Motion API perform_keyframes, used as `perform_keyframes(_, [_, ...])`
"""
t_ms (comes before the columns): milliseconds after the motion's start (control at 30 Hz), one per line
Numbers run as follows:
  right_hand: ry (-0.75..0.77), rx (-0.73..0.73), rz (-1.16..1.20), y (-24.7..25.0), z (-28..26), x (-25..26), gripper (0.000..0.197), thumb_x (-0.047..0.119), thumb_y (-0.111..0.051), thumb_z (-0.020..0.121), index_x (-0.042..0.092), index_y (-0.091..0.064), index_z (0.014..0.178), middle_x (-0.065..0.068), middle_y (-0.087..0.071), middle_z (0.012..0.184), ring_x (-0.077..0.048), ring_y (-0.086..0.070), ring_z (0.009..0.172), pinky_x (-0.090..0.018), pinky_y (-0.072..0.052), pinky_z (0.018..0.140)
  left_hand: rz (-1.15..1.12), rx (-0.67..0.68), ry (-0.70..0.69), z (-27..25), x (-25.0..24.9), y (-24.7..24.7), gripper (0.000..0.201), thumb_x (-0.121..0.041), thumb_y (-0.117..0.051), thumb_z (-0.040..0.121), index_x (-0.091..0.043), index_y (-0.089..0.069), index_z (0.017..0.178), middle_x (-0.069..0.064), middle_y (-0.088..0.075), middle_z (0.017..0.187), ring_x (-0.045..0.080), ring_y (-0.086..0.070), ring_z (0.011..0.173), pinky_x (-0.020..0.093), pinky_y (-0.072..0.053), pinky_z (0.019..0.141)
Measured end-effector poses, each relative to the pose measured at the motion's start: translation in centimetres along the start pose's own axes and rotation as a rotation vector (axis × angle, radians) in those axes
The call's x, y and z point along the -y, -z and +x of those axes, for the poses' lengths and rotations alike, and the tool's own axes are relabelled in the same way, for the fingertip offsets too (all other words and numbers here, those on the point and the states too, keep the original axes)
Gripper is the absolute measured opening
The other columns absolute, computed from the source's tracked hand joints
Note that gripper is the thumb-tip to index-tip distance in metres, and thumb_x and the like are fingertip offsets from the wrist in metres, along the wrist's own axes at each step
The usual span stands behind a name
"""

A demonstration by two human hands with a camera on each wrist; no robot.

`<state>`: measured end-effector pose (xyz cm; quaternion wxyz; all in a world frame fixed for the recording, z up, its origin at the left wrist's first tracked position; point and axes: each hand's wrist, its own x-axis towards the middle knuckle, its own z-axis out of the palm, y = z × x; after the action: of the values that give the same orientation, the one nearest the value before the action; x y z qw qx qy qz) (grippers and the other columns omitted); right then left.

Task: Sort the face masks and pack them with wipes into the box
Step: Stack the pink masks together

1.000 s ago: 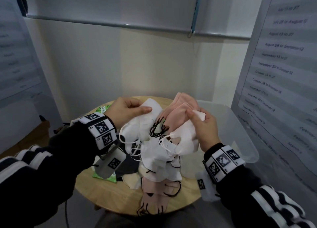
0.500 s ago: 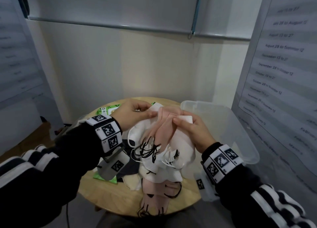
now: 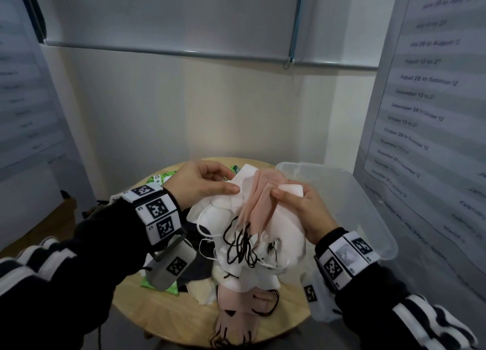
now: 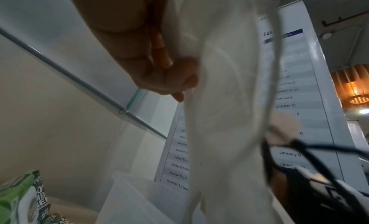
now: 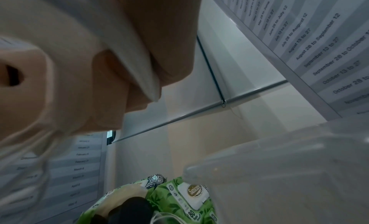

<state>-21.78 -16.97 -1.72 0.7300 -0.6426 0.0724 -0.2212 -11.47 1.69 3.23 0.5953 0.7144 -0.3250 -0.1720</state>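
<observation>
Above the round wooden table [image 3: 131, 315] I hold a bunch of face masks between both hands. My left hand [image 3: 202, 184] pinches the top of a white mask [image 3: 223, 215], whose fabric fills the left wrist view [image 4: 219, 101]. My right hand [image 3: 297, 205] pinches another white mask [image 3: 286, 226], seen from below [image 5: 139, 72]. A pink mask [image 3: 259, 199] hangs between them with tangled black ear loops [image 3: 240, 247]. More pink masks [image 3: 236, 313], white and dark ones lie piled below. Green wipes packs [image 5: 179, 195] lie at the back of the table.
A clear plastic box [image 3: 349, 207] stands open on the table's right, right of my right hand. A green pack [image 3: 171, 288] lies under my left wrist. Walls with printed date sheets stand close on both sides, and a blind hangs behind the table.
Both hands have come down and closer together, gathering the held masks. The pink mask, high beside my right hand before, now hangs between the two hands.
</observation>
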Motion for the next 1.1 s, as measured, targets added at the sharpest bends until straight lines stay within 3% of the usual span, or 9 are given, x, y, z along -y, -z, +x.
perform_keyframes(200, [-0.011, -0.085, -0.017, 1.0, 0.1, 0.2, 0.028, 0.019, -0.071, 0.061, 0.005, -0.065, 0.084, -0.005, -0.069, 0.070, -0.017, -0.064, 0.061, -0.025, -0.054, 0.057, -0.025, 0.013, -0.005, 0.3, 0.1, 0.3, 0.024, 0.005, -0.073, 0.069, -0.017, -0.069, 0.078, -0.005, -0.062, 0.062, 0.007, -0.058, 0.057, 0.019, -0.050, 0.063])
perform_keyframes(333, [0.016, -0.152, 0.041, 1.9, 0.1, 0.8, 0.009, 0.004, -0.070, 0.077, 0.007, -0.062, 0.080, -0.002, -0.068, 0.064, -0.017, -0.063, 0.059, -0.024, -0.053, 0.053, -0.093, -0.051, -0.033, 0.1, -0.2, 0.6, 0.023, 0.005, -0.070, 0.072, -0.013, -0.067, 0.085, -0.002, -0.062, 0.067, 0.008, -0.061, 0.057, 0.019, -0.053, 0.060])
perform_keyframes(467, [0.013, -0.129, 0.073, 2.3, 0.0, 1.1, 0.024, 0.015, -0.069, 0.064, 0.005, -0.062, 0.084, -0.006, -0.069, 0.068, -0.017, -0.065, 0.060, -0.026, -0.053, 0.053, -0.079, -0.099, -0.065, 0.3, -0.1, 1.0, 0.024, 0.005, -0.065, 0.079, -0.017, -0.066, 0.087, -0.007, -0.065, 0.067, 0.004, -0.061, 0.060, 0.016, -0.052, 0.062])
perform_keyframes(600, [0.000, -0.124, 0.063, 2.4, -0.3, 1.0, 0.028, 0.017, -0.069, 0.062, 0.004, -0.063, 0.086, -0.009, -0.068, 0.072, -0.020, -0.065, 0.063, -0.029, -0.054, 0.055, 0.074, -0.174, -0.019, 0.4, -0.1, 1.1, 0.032, 0.004, -0.052, 0.089, -0.019, -0.069, 0.075, -0.013, -0.066, 0.062, 0.004, -0.055, 0.060, 0.018, -0.046, 0.063])
perform_keyframes(700, [0.000, -0.126, 0.062, 2.4, -0.4, 1.0, 0.027, 0.016, -0.069, 0.062, 0.003, -0.063, 0.085, -0.010, -0.068, 0.071, -0.021, -0.065, 0.061, -0.029, -0.054, 0.054, 0.131, -0.200, 0.031, 0.4, -0.5, 1.4, 0.045, 0.007, -0.040, 0.090, -0.022, -0.071, 0.075, 0.001, -0.067, 0.076, 0.016, -0.056, 0.065, 0.025, -0.046, 0.064])
perform_keyframes(833, [-0.008, -0.126, 0.085, 2.6, -0.6, 1.1, 0.023, 0.015, -0.068, 0.062, 0.004, -0.063, 0.082, -0.009, -0.068, 0.067, -0.021, -0.064, 0.059, -0.028, -0.053, 0.052, 0.087, -0.157, 0.043, 0.1, -1.1, 1.7, 0.052, 0.021, -0.027, 0.085, -0.013, -0.067, 0.081, 0.004, -0.065, 0.081, 0.001, -0.063, 0.053, 0.012, -0.050, 0.051])
perform_keyframes(933, [-0.016, -0.143, 0.071, 2.8, -0.6, 1.1, 0.022, 0.015, -0.066, 0.061, 0.006, -0.062, 0.081, -0.007, -0.066, 0.065, -0.021, -0.063, 0.057, -0.027, -0.052, 0.051, 0.172, -0.146, 0.006, -0.4, -1.0, 2.3, 0.058, 0.026, -0.028, 0.078, -0.017, -0.068, 0.080, -0.001, -0.066, 0.084, -0.003, -0.064, 0.063, 0.008, -0.050, 0.061])
perform_keyframes(1033, [-0.022, -0.135, 0.062, 2.8, -0.7, 1.2, 0.020, 0.015, -0.062, 0.061, 0.006, -0.060, 0.079, -0.006, -0.064, 0.061, -0.020, -0.061, 0.055, -0.027, -0.051, 0.050, 0.171, -0.140, -0.027, -0.7, -0.9, 2.6, 0.051, 0.028, -0.043, 0.075, -0.015, -0.070, 0.082, 0.003, -0.068, 0.085, 0.010, -0.062, 0.081, 0.011, -0.050, 0.074])
perform_keyframes(1100, [-0.017, -0.113, 0.062, 2.6, -0.7, 1.3, 0.019, 0.016, -0.061, 0.062, 0.007, -0.059, 0.079, -0.004, -0.064, 0.061, -0.018, -0.061, 0.056, -0.028, -0.051, 0.053, 0.144, -0.114, -0.051, -0.9, -1.3, 2.3, 0.039, 0.024, -0.056, 0.073, -0.010, -0.070, 0.087, 0.003, -0.068, 0.080, 0.007, -0.062, 0.076, 0.008, -0.051, 0.072])
